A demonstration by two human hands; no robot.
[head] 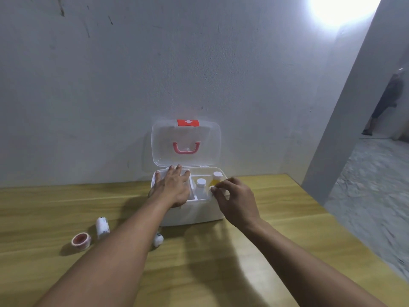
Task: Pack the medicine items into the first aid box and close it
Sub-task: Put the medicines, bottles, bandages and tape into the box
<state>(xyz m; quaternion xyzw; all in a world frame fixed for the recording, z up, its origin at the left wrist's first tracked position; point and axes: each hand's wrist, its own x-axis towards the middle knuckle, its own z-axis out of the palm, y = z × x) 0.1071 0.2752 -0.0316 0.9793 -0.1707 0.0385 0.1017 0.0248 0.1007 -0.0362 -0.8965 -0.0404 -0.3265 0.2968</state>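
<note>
The white first aid box (199, 214) stands open on the wooden table against the wall, its clear lid (186, 142) upright with a pink handle and a red cross label. My left hand (172, 187) lies flat, fingers spread, over the box's left part. My right hand (234, 200) hovers at the box's right rim, fingertips beside a yellow bottle (216, 179) with a white cap. A second white-capped bottle (201, 186) stands in the box next to it. On the table left of the box lie a tape roll (81, 241), a bandage roll (102, 227) and a small white item (158, 239), partly hidden by my forearm.
The table (254, 251) runs along a grey wall; its right edge drops to a concrete floor. A white pillar (345, 120) stands at the right, with a person far behind it.
</note>
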